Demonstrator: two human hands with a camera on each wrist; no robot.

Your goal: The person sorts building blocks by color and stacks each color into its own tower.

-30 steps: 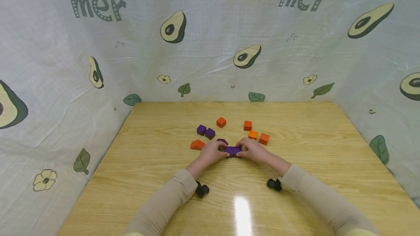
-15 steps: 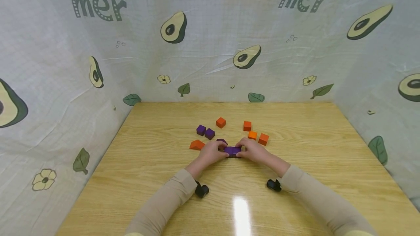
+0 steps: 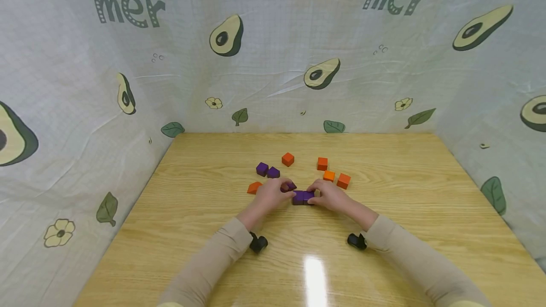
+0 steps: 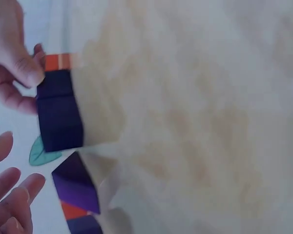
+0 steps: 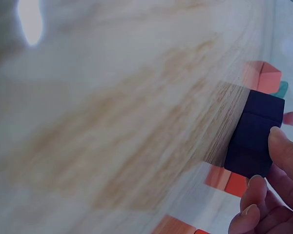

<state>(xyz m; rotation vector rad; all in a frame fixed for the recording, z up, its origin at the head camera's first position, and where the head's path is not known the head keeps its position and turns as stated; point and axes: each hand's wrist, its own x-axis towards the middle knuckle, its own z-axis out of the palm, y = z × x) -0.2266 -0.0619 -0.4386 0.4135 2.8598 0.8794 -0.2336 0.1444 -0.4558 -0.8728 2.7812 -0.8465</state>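
Observation:
Two purple cubes (image 3: 298,197) stand side by side on the wooden table. My right hand (image 3: 334,197) pinches the right-hand cube (image 5: 254,141) between thumb and fingers. To the left, my left hand (image 3: 270,194) is apart from the pair. Its fingers (image 4: 31,185) are spread with nothing between them in the left wrist view, beside a purple triangular block (image 4: 78,183). In the head view those fingers partly cover that triangular block (image 3: 292,186).
Behind the left hand lie a purple cube (image 3: 262,169) and a purple angled block (image 3: 273,172). An orange wedge (image 3: 254,187) sits left of it. Orange cubes (image 3: 287,159) are scattered farther back, several of them behind the right hand. A printed cloth (image 3: 273,60) surrounds the table (image 3: 204,155).
My left hand has let go of the left purple cube and shifted slightly left toward the triangular block. My right hand keeps its pinch in the same place.

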